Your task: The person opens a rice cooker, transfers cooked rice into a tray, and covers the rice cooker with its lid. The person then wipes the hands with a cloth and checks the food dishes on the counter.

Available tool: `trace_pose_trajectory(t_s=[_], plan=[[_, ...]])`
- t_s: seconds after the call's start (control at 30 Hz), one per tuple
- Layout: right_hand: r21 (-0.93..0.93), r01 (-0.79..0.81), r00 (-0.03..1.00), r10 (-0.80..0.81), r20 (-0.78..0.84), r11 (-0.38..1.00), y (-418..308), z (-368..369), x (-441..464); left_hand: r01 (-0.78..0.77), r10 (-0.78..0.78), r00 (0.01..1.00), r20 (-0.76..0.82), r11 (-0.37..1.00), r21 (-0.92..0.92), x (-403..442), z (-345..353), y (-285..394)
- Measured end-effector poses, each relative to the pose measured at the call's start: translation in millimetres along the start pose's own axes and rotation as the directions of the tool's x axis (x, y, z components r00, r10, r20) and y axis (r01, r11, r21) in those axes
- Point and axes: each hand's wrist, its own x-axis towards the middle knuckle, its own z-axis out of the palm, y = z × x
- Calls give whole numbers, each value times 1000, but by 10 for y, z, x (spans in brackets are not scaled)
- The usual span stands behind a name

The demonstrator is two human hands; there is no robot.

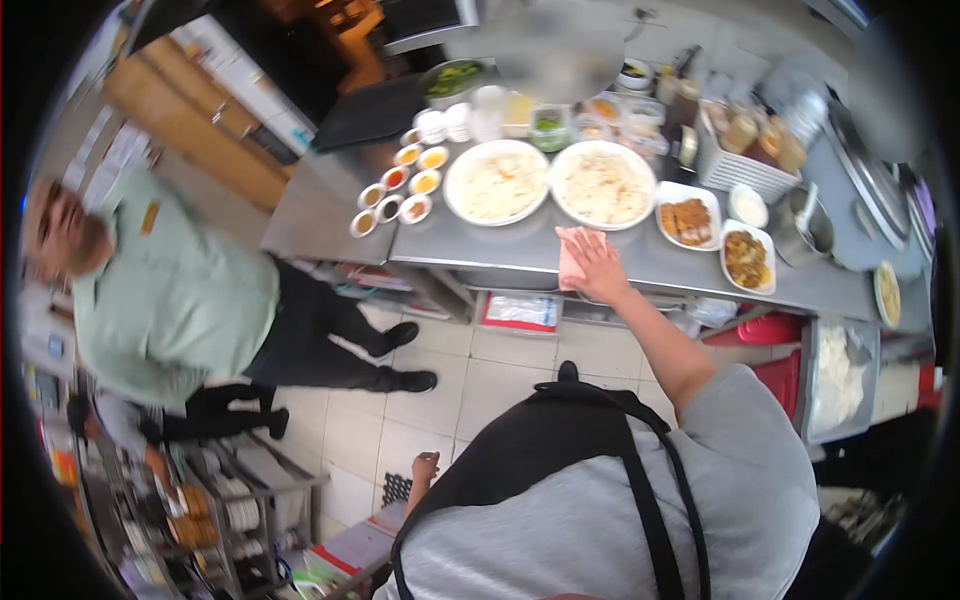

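My right hand (pixel 601 268) lies over a folded pink cloth (pixel 570 262), holding it against the front edge of the steel counter (pixel 480 248). Just behind the cloth stand two large white plates of rice, the left rice plate (pixel 498 182) and the right rice plate (pixel 603 185). Right of them are a white dish of sliced fried cutlet (pixel 688 218) and a dish of brown stew (pixel 747 260). My left hand (pixel 426 465) hangs low beside my body, well away from the counter, its fingers curled in and nothing visible in them.
Several small sauce cups (pixel 395 178) sit at the counter's left. A white basket of bottles (pixel 750 150) and a metal pot (pixel 803 228) stand at right. One person in a green shirt (pixel 185 290) is at left; another person (pixel 125 420) bends by the shelf rack (pixel 250 500).
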Motion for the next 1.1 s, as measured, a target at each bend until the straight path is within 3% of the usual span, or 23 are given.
trace_pose_trajectory(t_s=[0.07, 0.13, 0.23, 0.3, 0.33, 0.4, 0.47, 0.5, 0.57, 0.6, 0.63, 0.67, 0.73, 0.77, 0.8, 0.83, 0.93, 1.0, 1.1], plan=[[-11, -101, 995, 101, 24, 995, 119, -169, -188, -63, 63, 998, 10, 997, 40, 238, 76, 406], [-18, -64, 997, 63, -42, 998, 277, -175, -286, -180, 185, 982, 25, 975, -127, 445, 199, 865], [-23, -94, 994, 92, -66, 995, 426, -243, -352, -409, 408, 910, 74, 912, 5, 523, 299, 1782], [-15, -114, 987, 111, -115, 993, 507, -345, -445, -491, 508, 853, 120, 859, -147, 653, 320, 2302], [-15, -129, 986, 126, -113, 992, 582, -357, -505, -461, 471, 870, 147, 882, -96, 585, 222, 2727], [-30, -236, 948, 224, -224, 971, 717, -360, -618, -612, 631, 760, 159, 776, -151, 735, -17, 3333], [-22, -297, 911, 276, -305, 955, 732, -558, -650, -750, 753, 652, 84, 657, -68, 793, -361, 4115], [-18, -334, 876, 304, -375, 942, 728, -677, -679, -800, 801, 599, 12, 598, 57, 580, -571, 4624], [5, -366, 819, 325, -473, 930, 698, -790, -684, -896, 882, 436, -178, 409, -170, 749, -950, 5371], [37, -346, 769, 305, -562, 938, 664, -824, -655, -926, 906, 361, -220, 375, 26, 176, -1146, 5929], [36, -347, 748, 300, -591, 937, 651, -858, -622, -969, 940, 184, -286, 222, 106, 70, -1353, 6304], [37, -375, 738, 323, -593, 926, 641, -840, -620, -977, 885, 184, -428, 212, 20, -164, -1447, 6651], [86, -405, 790, 396, -467, 910, 667, -815, -650, -977, 841, -125, -526, -10, 215, -265, -1837, 7315], [78, -434, 776, 417, -473, 897, 681, -819, -659, -948, 779, -248, -577, -71, 311, -463, -1933, 7592], [95, -399, 757, 386, -527, 912, 680, -820, -659, -940, 706, -331, -626, -187, 285, -569, -2014, 7876], [107, -360, 733, 352, -582, 927, 683, -813, -655, -934, 682, -353, -641, -212, 288, -618, -2111, 8129], [139, -371, 734, 382, -561, 918, 698, -694, -658, -644, 546, -692, -471, -173, 746, -562, -2480, 8868], [110, -372, 708, 359, -608, 922, 673, -743, -650, -492, 486, -786, -383, -115, 863, -335, -2703, 9317], [68, -375, 693, 328, -642, 925, 702, -653, -670, -433, 457, -837, -301, -216, 875, -208, -2761, 9665]])
